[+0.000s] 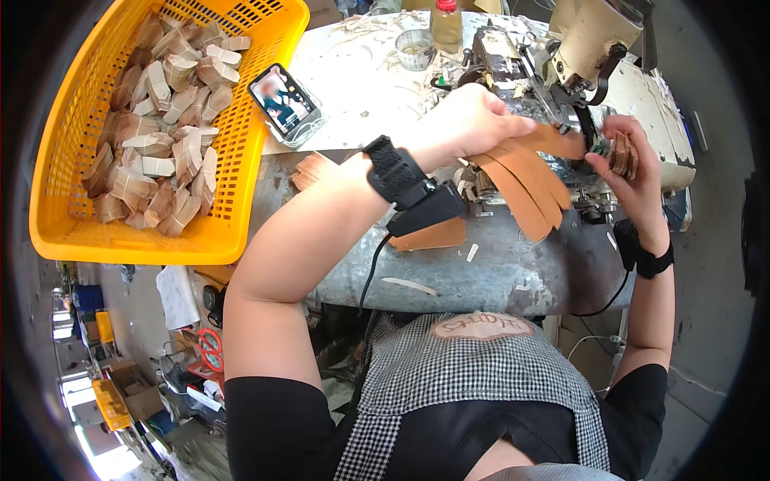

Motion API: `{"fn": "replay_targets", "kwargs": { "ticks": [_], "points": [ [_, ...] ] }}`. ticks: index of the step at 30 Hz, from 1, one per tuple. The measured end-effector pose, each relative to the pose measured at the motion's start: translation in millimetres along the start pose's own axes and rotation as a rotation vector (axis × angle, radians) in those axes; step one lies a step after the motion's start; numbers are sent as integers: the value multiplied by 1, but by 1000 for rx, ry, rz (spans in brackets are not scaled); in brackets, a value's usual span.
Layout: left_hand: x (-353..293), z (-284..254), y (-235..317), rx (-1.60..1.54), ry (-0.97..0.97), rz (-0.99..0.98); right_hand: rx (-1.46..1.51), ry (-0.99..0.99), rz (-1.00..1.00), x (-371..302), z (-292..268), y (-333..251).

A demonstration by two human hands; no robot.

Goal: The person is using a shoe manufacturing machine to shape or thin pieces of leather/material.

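My left hand (480, 124) is closed on several tan leather strips (521, 180) with rounded ends, fanned out below its fingers. One strip (561, 143) reaches right, to the working parts of a cream machine (597, 44) with a metal arm. My right hand (638, 172) stands just right of those parts, fingers curled round a small stack of brown leather pieces (623, 154). The far end of the reaching strip lies near my right fingertips; whether they touch it I cannot tell. Another tan leather piece (433, 235) lies on the grey metal table (501, 276) beneath my left forearm.
A yellow plastic basket (48, 216) full of bundled leather pieces (160, 120) stands at the left. Beside it a phone (282, 100) leans in a clear holder. At the back are a roll of tape (415, 50) and a red-capped bottle (447, 28). Scraps litter the white board (345, 88).
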State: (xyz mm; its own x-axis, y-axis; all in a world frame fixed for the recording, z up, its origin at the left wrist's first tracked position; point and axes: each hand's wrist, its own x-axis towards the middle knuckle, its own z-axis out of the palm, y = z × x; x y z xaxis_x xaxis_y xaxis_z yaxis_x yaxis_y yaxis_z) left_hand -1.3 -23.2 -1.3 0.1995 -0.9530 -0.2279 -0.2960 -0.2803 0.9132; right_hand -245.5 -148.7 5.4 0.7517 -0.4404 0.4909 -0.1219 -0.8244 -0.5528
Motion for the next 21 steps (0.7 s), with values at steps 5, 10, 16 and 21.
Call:
{"fn": "replay_targets", "kwargs": {
  "ticks": [5,10,16,21],
  "points": [
    [-5,2,4,-128,-205,4,-186,-85,-105,3,2,-2],
    [-9,-6,-4,-279,-396,10,22,-32,15,-7,-5,4],
    [-18,-18,-5,-285,-262,-32,40,72,-17,-5,-5,2],
    [-13,-14,-6,-330,-166,-93,37,59,26,-7,-7,3]
  ]
}}
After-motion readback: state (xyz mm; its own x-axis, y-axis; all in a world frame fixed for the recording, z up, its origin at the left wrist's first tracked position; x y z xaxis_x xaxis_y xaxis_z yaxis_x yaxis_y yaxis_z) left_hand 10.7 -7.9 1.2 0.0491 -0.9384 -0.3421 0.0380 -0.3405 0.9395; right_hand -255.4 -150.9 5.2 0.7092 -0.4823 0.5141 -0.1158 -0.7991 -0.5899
